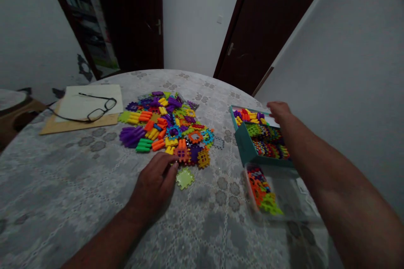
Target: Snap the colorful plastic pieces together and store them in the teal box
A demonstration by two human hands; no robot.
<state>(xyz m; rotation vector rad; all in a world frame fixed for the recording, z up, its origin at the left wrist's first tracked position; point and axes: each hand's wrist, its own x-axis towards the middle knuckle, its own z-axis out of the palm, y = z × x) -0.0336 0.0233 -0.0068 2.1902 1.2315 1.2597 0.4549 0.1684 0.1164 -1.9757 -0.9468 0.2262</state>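
Observation:
My left hand lies low at the near edge of a heap of plastic building pieces. Its thumb and index finger are drawn close together at the left edge of an orange window-shaped piece; what lies between the tips is hidden. Just below the fingertips, a light green square piece rests flat on the cloth. On the right, my right hand is held over the far part of a teal box, fingers extended and apart, with nothing visible in them. Rows of sorted pieces fill the box, partly hidden by my right forearm.
A clear plastic tub with red, orange and green pieces stands nearer than the box. Eyeglasses lie on papers at the left. A patterned cloth covers the round table. Dark doors are beyond it.

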